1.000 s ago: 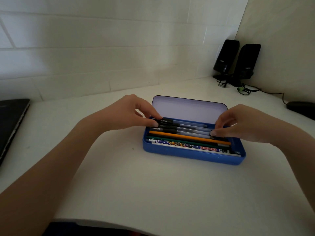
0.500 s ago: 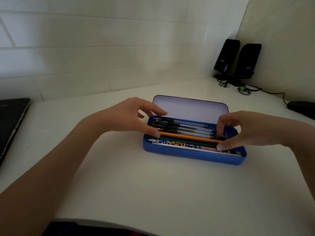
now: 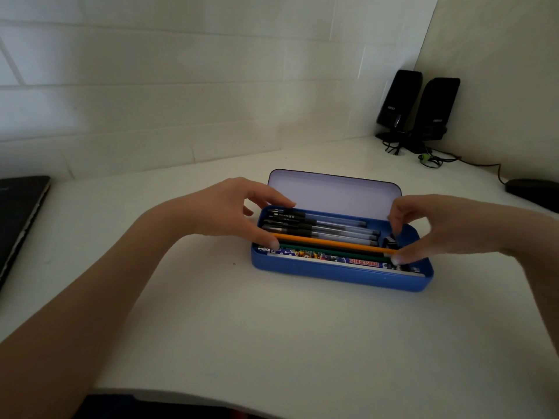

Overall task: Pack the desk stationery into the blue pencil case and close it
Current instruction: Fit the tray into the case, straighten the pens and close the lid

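The blue pencil case [image 3: 341,275] lies open on the white desk, its lid [image 3: 332,192] tilted up at the back. Inside lie several clear pens with black caps [image 3: 332,226], an orange pencil [image 3: 332,244], a green pencil [image 3: 332,252] and a printed ruler [image 3: 351,261] along the front wall. A small dark item [image 3: 390,241] sits at the right end. My left hand [image 3: 223,210] hovers at the case's left end, thumb tip on the pencils' ends. My right hand [image 3: 447,225] arches over the right end, thumb touching the pencils there. Neither hand grips anything.
Two black speakers [image 3: 399,101] stand in the far right corner with tangled cables [image 3: 429,158] in front. A flat black object [image 3: 535,192] lies at the right edge. A dark closed laptop [image 3: 18,219] lies at the far left. The tiled wall rises behind the desk.
Both hands let go of the pens at the back and shifted toward the front of the case; the thumbs now rest on the ends of the pencils.
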Demonstrator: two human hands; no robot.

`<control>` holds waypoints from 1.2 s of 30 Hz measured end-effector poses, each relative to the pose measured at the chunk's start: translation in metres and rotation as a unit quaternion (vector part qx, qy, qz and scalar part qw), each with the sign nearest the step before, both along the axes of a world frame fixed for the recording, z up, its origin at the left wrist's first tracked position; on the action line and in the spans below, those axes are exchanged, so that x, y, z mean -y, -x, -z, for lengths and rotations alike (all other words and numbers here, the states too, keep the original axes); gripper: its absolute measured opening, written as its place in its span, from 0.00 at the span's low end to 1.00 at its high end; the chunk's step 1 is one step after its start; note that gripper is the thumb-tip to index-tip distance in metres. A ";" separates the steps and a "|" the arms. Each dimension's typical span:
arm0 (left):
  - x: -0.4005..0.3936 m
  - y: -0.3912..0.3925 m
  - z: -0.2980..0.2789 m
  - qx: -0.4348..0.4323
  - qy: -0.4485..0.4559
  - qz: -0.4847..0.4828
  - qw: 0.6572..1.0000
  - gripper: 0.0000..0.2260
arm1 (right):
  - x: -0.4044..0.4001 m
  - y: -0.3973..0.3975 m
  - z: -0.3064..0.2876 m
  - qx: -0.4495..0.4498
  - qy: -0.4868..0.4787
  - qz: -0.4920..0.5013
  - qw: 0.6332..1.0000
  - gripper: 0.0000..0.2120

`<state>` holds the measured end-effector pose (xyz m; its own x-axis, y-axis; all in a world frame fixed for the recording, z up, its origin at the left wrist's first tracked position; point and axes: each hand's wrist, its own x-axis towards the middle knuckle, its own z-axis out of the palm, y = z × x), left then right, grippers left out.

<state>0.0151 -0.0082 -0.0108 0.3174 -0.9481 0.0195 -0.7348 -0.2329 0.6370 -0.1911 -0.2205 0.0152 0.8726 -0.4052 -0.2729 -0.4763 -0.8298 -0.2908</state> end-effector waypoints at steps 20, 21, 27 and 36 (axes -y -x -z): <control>0.015 -0.026 0.037 -0.195 0.100 -0.092 0.971 0.21 | 0.023 -0.026 0.039 0.205 -0.079 0.189 0.957 0.23; 0.015 -0.027 0.037 -0.199 0.102 -0.093 0.970 0.21 | 0.023 -0.026 0.040 0.212 -0.075 0.189 0.956 0.22; 0.015 -0.031 0.035 -0.245 0.092 -0.093 0.961 0.23 | 0.025 -0.025 0.040 0.228 -0.069 0.193 0.952 0.20; 0.017 -0.027 0.034 -0.262 0.088 -0.138 0.951 0.23 | 0.028 -0.026 0.045 0.234 -0.043 0.196 0.951 0.17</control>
<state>0.0418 -0.0247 -0.0450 0.5640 -0.8236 -0.0606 -0.2311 -0.2279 0.9459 -0.1646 -0.2484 -0.0295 0.6930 -0.7184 0.0605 -0.5463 -0.5780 -0.6061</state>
